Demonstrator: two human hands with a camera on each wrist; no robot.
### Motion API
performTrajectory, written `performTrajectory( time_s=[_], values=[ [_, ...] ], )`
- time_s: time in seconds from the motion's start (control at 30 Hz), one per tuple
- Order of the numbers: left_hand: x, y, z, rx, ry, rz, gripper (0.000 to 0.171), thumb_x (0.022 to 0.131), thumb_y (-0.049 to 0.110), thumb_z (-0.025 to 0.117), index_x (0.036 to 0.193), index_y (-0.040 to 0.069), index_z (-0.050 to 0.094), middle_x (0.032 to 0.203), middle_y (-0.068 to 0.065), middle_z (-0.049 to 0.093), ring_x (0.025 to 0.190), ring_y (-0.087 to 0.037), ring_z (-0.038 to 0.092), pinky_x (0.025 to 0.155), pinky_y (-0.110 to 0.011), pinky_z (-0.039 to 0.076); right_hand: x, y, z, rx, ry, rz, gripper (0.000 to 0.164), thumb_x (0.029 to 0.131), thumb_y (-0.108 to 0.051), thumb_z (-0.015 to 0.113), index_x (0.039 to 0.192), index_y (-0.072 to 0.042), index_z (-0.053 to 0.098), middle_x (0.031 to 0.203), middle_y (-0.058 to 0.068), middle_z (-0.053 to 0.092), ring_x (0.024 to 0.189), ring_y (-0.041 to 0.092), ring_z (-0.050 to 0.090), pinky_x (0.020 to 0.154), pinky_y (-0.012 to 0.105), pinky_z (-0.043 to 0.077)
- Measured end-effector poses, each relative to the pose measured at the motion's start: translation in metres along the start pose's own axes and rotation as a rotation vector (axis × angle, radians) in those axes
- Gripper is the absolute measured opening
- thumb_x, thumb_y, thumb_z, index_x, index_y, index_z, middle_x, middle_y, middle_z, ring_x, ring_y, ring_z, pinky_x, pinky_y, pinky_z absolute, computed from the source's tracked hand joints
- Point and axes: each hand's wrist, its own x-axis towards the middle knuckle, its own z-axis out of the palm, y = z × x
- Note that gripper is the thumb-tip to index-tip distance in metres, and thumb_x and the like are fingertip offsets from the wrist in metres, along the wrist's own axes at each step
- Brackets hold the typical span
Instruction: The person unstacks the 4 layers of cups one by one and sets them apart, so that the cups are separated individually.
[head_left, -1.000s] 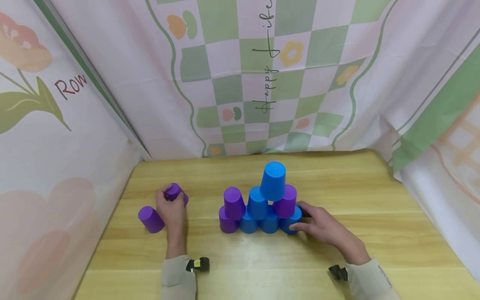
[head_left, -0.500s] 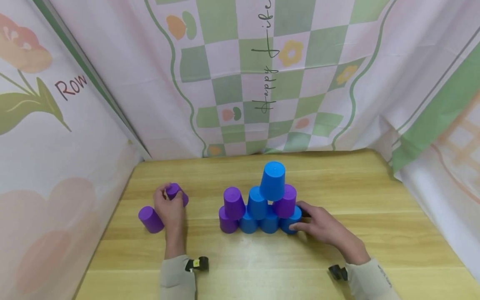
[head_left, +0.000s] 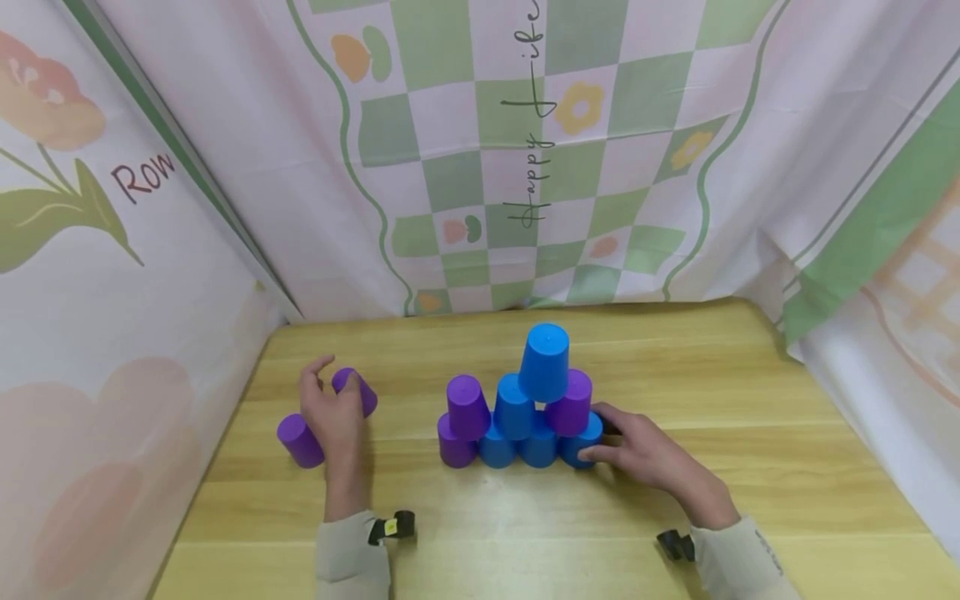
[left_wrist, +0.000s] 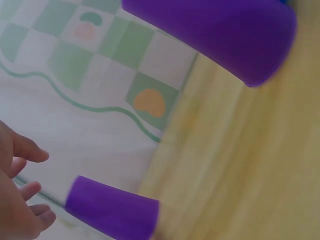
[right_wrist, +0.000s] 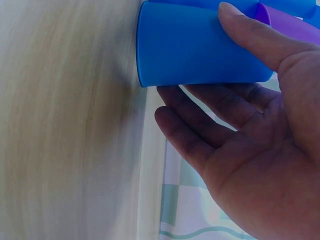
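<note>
My left hand (head_left: 333, 421) has its fingers spread beside an upside-down purple cup (head_left: 366, 400). In the head view the thumb overlaps that cup; in the left wrist view the fingers (left_wrist: 31, 190) show apart from the cup (left_wrist: 115, 207). A second purple cup (head_left: 302, 442) stands left of the hand. My right hand (head_left: 645, 450) holds the lower right blue cup (right_wrist: 200, 45) of a pyramid, thumb on its near side and fingers behind. Purple and blue cups form the lower rows, with one blue cup (head_left: 545, 362) on top.
The cups stand on a wooden table (head_left: 480, 533). A checked curtain (head_left: 510, 167) hangs behind the far edge, and a flowered cloth (head_left: 127, 333) closes off the left side. Black cameras sit at both wrists.
My left hand has opened, its fingers lifting off the purple cup, and shifted slightly left. The right hand and the pyramid have stayed put.
</note>
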Motion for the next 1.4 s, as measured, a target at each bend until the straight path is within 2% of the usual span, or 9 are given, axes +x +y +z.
performTrajectory(
  time_s=[0.17,0.37,0.57,0.8,1.07,1.4],
  values=[
    [0.001,0.012,-0.001,-0.01,-0.011,0.055,0.038,0.086,-0.011,0.071,0.123,-0.003,0.067,0.136,-0.017,0.066,0.14,-0.026,0.053,0.124,-0.045,0.038,0.0,0.0,0.0,-0.001,0.002,-0.001,0.056,0.097,-0.036,0.077,0.143,-0.011,0.057,0.14,0.018,0.067,0.131,0.045,0.062,0.109,0.066,0.05],
    [-0.001,0.027,-0.001,-0.054,-0.018,0.093,0.036,0.087,-0.011,0.072,0.121,-0.001,0.067,0.131,-0.01,0.068,0.136,-0.02,0.055,0.122,-0.037,0.041,0.0,0.001,0.0,0.005,0.0,0.002,0.055,0.097,-0.037,0.076,0.142,-0.011,0.058,0.139,0.017,0.067,0.13,0.044,0.063,0.109,0.065,0.05],
    [-0.006,0.044,-0.001,-0.165,-0.03,0.163,0.032,0.091,-0.013,0.067,0.122,-0.004,0.066,0.125,-0.011,0.067,0.127,-0.019,0.06,0.119,-0.036,0.046,0.0,0.001,0.0,0.006,0.0,0.001,0.054,0.098,-0.036,0.076,0.142,-0.012,0.058,0.139,0.017,0.068,0.13,0.043,0.063,0.108,0.065,0.051],
    [-0.013,0.065,0.001,-0.256,-0.113,0.178,0.03,0.094,-0.009,0.067,0.123,-0.007,0.064,0.125,-0.018,0.065,0.122,-0.019,0.062,0.117,-0.039,0.049,0.0,0.001,0.0,0.011,-0.002,-0.002,0.053,0.097,-0.035,0.076,0.142,-0.012,0.058,0.139,0.017,0.068,0.129,0.043,0.063,0.108,0.065,0.051],
    [-0.022,0.076,0.003,-0.297,-0.202,0.169,0.031,0.094,-0.01,0.065,0.125,-0.008,0.063,0.122,-0.01,0.065,0.122,-0.021,0.063,0.117,-0.044,0.049,0.0,0.0,0.001,0.012,-0.005,0.009,0.056,0.097,-0.037,0.077,0.142,-0.01,0.058,0.139,0.017,0.067,0.129,0.043,0.063,0.108,0.064,0.052],
    [-0.038,0.092,0.016,-0.357,-0.29,0.269,0.031,0.093,-0.013,0.065,0.124,-0.013,0.061,0.123,-0.018,0.066,0.12,-0.024,0.065,0.113,-0.042,0.052,0.0,0.0,0.0,0.006,0.001,0.004,0.057,0.097,-0.036,0.077,0.143,-0.01,0.057,0.139,0.017,0.067,0.129,0.043,0.064,0.108,0.064,0.052]
  ],
)
